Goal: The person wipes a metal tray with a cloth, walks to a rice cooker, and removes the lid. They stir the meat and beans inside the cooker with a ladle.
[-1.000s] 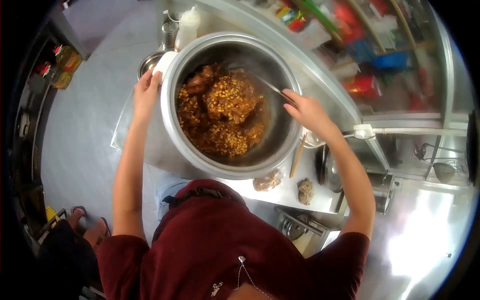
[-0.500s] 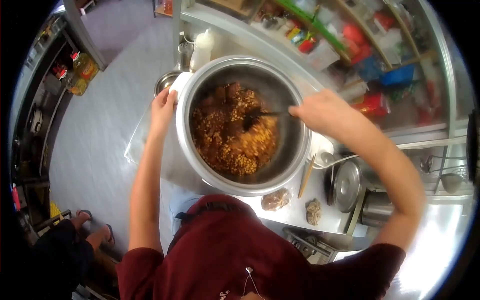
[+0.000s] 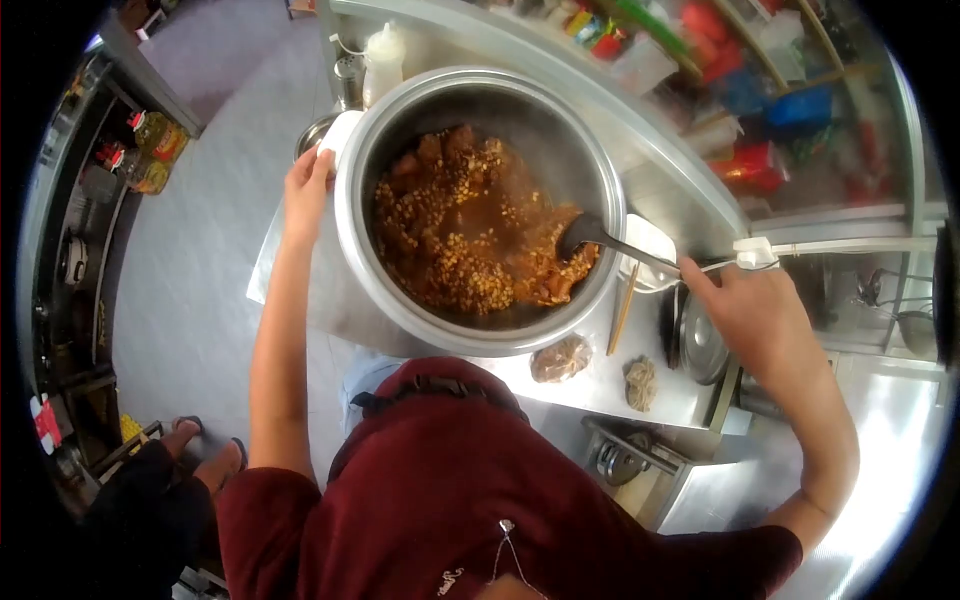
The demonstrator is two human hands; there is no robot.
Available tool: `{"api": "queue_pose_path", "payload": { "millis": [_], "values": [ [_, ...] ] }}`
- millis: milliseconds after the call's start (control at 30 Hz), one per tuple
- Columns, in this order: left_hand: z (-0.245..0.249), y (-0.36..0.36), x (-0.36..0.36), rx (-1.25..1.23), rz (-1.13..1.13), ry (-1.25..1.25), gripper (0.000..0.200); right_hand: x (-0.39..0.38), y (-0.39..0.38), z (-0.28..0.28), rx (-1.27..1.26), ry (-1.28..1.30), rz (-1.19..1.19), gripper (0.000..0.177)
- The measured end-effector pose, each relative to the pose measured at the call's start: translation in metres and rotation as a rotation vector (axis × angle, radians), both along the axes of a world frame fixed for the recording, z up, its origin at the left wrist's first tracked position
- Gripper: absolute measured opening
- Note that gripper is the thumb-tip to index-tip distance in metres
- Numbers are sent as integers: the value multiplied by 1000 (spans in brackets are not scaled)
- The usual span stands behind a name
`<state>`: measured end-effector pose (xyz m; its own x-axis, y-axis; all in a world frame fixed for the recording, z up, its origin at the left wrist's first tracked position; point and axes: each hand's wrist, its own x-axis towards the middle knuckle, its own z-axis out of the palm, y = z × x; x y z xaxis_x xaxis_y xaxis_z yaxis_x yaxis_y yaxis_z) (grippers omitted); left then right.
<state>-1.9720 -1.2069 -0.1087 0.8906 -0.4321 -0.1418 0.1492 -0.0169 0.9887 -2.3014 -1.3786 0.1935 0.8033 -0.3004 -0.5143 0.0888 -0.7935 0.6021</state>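
Observation:
A large metal pot (image 3: 350, 235) holds a brown stew (image 3: 480, 225) with chunks of meat and many pale, bean-like bits. My left hand (image 3: 308, 185) grips the white handle (image 3: 341, 138) on the pot's left side. Closed around the long handle of a dark ladle (image 3: 580, 236), my right hand (image 3: 755, 310) is out past the pot's right rim. The ladle's head rests low inside the pot, against meat at the right wall. Part of the head is sunk in the stew.
White squeeze bottle (image 3: 383, 65) and metal bowl (image 3: 316, 135) stand behind the pot's left side. Chopsticks (image 3: 621, 310), a bagged brown item (image 3: 561, 358), a crumpled cloth-like lump (image 3: 640, 383) and a round lid (image 3: 702, 340) lie at right. Another person's feet (image 3: 222, 465) show lower left.
My right hand has moved right and down, from over the pot to beyond its rim. The ladle has shifted from the middle of the stew to the right wall. My left hand stays on the handle.

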Motion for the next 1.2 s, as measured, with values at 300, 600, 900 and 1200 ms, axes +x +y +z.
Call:
{"api": "queue_pose_path", "payload": {
  "millis": [300, 600, 900, 1200],
  "values": [
    [0, 0, 0, 0, -4, 3, 35, 2, -3, -20, 39, -70, 135, 38],
    [2, 0, 0, 14, -14, 21, 36, 14, -20, -50, 92, -210, 251, 35],
    [2, -1, 0, 60, 18, 27, 39, 19, -36, -62, 147, -271, 188, 38],
    [1, 0, 1, 57, 2, 18, 39, 42, -63, -106, 376, -451, -144, 32]
  ]
}}
